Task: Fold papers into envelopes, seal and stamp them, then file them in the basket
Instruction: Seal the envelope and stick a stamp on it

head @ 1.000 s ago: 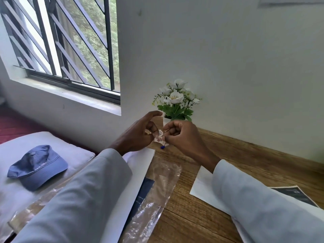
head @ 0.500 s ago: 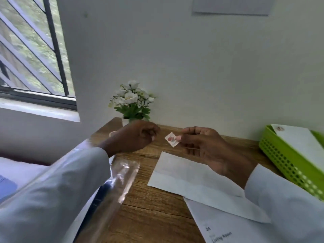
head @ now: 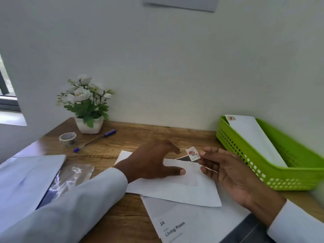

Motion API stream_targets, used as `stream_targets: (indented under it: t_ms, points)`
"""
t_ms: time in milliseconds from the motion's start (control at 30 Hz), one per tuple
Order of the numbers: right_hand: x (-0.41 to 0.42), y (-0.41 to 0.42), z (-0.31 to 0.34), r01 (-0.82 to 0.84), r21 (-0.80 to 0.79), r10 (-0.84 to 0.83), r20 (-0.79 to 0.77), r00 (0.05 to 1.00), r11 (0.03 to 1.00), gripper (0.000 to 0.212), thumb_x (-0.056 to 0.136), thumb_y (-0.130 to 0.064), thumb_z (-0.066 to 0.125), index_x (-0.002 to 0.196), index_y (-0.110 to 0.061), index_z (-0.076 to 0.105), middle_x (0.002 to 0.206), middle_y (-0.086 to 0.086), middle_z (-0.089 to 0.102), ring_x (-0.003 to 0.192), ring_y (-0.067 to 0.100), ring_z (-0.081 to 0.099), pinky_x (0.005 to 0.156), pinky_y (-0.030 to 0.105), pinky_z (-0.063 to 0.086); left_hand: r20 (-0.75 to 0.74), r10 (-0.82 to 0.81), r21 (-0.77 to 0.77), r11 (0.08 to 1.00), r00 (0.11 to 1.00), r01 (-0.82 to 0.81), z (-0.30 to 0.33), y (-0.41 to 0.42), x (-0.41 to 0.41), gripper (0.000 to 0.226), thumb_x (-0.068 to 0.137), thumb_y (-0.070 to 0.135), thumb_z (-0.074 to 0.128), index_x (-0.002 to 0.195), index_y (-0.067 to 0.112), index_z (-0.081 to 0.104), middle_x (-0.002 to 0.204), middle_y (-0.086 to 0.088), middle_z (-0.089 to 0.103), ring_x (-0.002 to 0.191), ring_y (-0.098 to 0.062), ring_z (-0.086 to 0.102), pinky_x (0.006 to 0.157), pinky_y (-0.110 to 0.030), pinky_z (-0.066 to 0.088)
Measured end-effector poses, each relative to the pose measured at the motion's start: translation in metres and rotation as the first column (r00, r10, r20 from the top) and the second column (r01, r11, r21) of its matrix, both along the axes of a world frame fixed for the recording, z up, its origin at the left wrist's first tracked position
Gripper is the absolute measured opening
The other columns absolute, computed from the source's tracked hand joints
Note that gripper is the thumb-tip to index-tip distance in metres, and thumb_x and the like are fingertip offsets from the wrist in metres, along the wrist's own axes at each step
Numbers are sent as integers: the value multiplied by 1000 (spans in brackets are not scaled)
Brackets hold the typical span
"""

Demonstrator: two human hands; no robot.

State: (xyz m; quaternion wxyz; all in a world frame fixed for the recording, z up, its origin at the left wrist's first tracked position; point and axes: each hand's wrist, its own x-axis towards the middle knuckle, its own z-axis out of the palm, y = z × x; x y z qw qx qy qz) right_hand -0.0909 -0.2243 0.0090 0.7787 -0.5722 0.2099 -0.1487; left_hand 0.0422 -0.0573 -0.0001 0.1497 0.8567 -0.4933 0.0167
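Now the view has swung right from the window side to the working area of the counter (head: 133, 216), bringing the green basket (head: 273, 174) at far right fully into frame, one stamped envelope (head: 252, 135) already filed in it. Envelope (head: 175, 188) lies flat mid-counter, on top of a printed sheet (head: 189, 223) reading "2A Living Room". Left hand (head: 154, 160), which half a second ago was up by the stamp, has dropped onto the envelope, fingers spread wide, thumb pressing the paper, holding nothing. Right hand (head: 226, 171) pinches the stamp (head: 192, 153) between thumb and fingertips, just above the envelope's far right corner, not yet touching it. Means peeling looks done; sticking the stamp is probably next, then filing. Far left: flower pot (head: 88, 124), tape roll (head: 67, 139), pen (head: 95, 140), all untouched.
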Motion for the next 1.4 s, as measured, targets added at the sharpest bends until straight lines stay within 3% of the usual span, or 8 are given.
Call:
stream_targets:
  t_ms: [167, 333, 467, 600, 767, 967, 1233, 1400]
  points:
    - [-3, -11, -14, 134, 63, -134, -4, 991, 989, 14, 85, 1, 67, 93, -10, 68, 80, 8, 74, 75, 18, 67, 67, 32, 61, 74, -64, 108, 993, 995, 56, -7, -30, -11, 78, 73, 82, 48, 134, 35, 48, 132, 13, 51, 123, -12, 38, 95, -37, 44]
    - [-3, -9, -22, 179, 79, -182, 35, 983, 981, 17, 81, 3, 70, 91, -10, 66, 77, 6, 72, 74, 17, 66, 69, 34, 62, -25, -49, 101, 994, 998, 51, -8, -52, -16, 69, 73, 75, 57, 128, 34, 54, 119, 7, 52, 118, -14, 34, 92, -36, 43]
    - [-2, -12, -21, 199, 124, -205, 39, 978, 972, 17, 80, 3, 72, 89, -10, 67, 77, 7, 71, 72, 18, 67, 64, 32, 61, -200, -33, -99, 995, 979, 13, -14, -58, -10, 44, 71, 61, 72, 101, 29, 65, 100, 10, 61, 107, -10, 38, 85, -36, 47]
    - [-3, -13, -19, 200, 126, -203, 18, 979, 972, 20, 79, 3, 73, 92, -10, 67, 71, 4, 71, 68, 15, 65, 58, 26, 59, -290, -37, -298, 953, 956, -54, -24, -59, -5, 17, 76, 43, 76, 76, 31, 64, 79, 14, 65, 77, -7, 58, 70, -38, 53]
    - [-4, -11, -18, 231, 84, -231, -1, 973, 969, 26, 73, 3, 79, 91, -11, 66, 60, 0, 67, 57, 12, 59, 48, 21, 53, -326, 10, -370, 919, 945, -138, -32, -57, -4, 9, 82, 38, 70, 77, 31, 65, 76, 16, 66, 73, -5, 61, 66, -34, 50]
    - [2, -6, -20, 309, 29, -309, -13, 951, 951, 27, 71, 4, 82, 89, -7, 64, 50, 0, 61, 42, 9, 52, 41, 19, 47, -243, 84, -418, 890, 966, -182, -33, -57, -12, 6, 85, 36, 65, 86, 30, 66, 81, 18, 64, 79, -4, 57, 64, -24, 40]
    - [3, -5, -20, 339, 0, -339, -23, 941, 941, 28, 69, 4, 83, 88, -6, 64, 49, 0, 61, 40, 9, 52, 40, 20, 47, -256, 110, -419, 883, 960, -213, -32, -57, -13, 5, 84, 30, 64, 87, 30, 68, 83, 18, 66, 81, -5, 59, 67, -26, 46]
    - [2, -4, -21, 345, -4, -345, -10, 939, 939, 28, 70, 5, 83, 87, -5, 64, 49, 1, 61, 41, 11, 52, 42, 20, 49, -249, 105, -458, 863, 963, -213, -32, -56, -14, 12, 83, 44, 66, 84, 32, 68, 80, 19, 67, 77, -5, 60, 61, -24, 41]
